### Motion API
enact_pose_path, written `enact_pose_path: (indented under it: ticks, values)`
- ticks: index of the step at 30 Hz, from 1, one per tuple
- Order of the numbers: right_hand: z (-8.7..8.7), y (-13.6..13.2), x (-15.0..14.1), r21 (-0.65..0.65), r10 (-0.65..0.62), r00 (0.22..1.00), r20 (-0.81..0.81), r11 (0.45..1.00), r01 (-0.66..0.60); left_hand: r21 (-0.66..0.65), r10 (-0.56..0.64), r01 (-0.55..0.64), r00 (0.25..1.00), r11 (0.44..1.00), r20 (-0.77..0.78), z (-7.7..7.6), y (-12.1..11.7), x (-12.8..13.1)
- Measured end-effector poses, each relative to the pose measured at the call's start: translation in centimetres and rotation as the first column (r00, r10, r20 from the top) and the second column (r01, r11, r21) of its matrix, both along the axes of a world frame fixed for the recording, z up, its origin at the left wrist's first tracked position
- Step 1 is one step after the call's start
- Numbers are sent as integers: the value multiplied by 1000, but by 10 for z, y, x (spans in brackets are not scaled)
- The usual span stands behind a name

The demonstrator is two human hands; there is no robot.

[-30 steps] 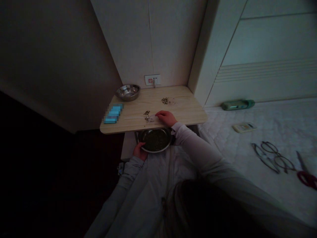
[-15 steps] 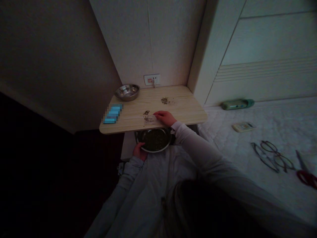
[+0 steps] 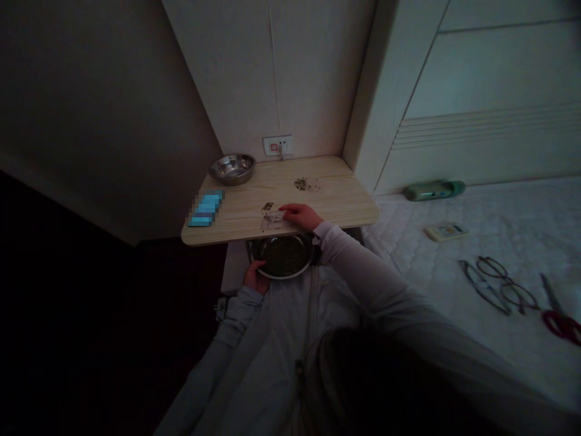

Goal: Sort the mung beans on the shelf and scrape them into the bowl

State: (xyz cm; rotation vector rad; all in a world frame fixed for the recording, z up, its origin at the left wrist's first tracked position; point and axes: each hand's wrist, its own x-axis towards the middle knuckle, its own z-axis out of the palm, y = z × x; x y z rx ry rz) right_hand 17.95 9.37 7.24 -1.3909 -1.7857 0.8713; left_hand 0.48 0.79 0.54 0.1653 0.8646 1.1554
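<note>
My left hand (image 3: 256,278) grips the near left rim of a metal bowl (image 3: 285,277), its thumb over the edge. The bowl sits below the front edge of a small wooden table (image 3: 231,224) and has dark greenish contents, too dim to make out singly. My right hand (image 3: 302,216) is low over the tabletop, its index finger stretched leftward and apart from the lower fingers, with nothing visible in it. Beside its fingertips lie a small green pile of bits (image 3: 267,206) and darker scattered bits (image 3: 269,220) on a pale patch. Farther back is another green pile (image 3: 301,184).
A second metal bowl (image 3: 233,169) stands at the table's back left, by a blurred-out phone (image 3: 206,208). A wall socket (image 3: 278,145) is behind. On the white bed to the right lie a green case (image 3: 434,190), a pale device (image 3: 446,232), glasses (image 3: 503,284) and red-handled scissors (image 3: 561,327).
My right hand has shifted slightly to the left, and its index finger now stands out from the other fingers. My left hand and the bowl have stayed in place.
</note>
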Motion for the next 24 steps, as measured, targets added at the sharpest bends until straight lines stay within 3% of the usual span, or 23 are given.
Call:
enact_pose_path:
  ticks: [10, 16, 21, 24]
  values:
    - [-3, 1, -1, -9, 31, 993, -112, 999, -32, 9, -17, 17, 1000, 1000, 20, -3, 1, -2]
    - [-1, 1, 1, -30, -56, 984, -171, 998, 52, -1, 19, -19, 1000, 1000, -6, -2, 1, -1]
    - [-6, 6, 5, 47, -145, 939, -312, 985, 168, 10, 17, -18, 1000, 1000, 23, 1, -1, 1]
    - [-11, 10, 6, 67, -152, 936, -316, 981, 182, 18, 7, -8, 999, 1000, 35, 1, -1, 1]
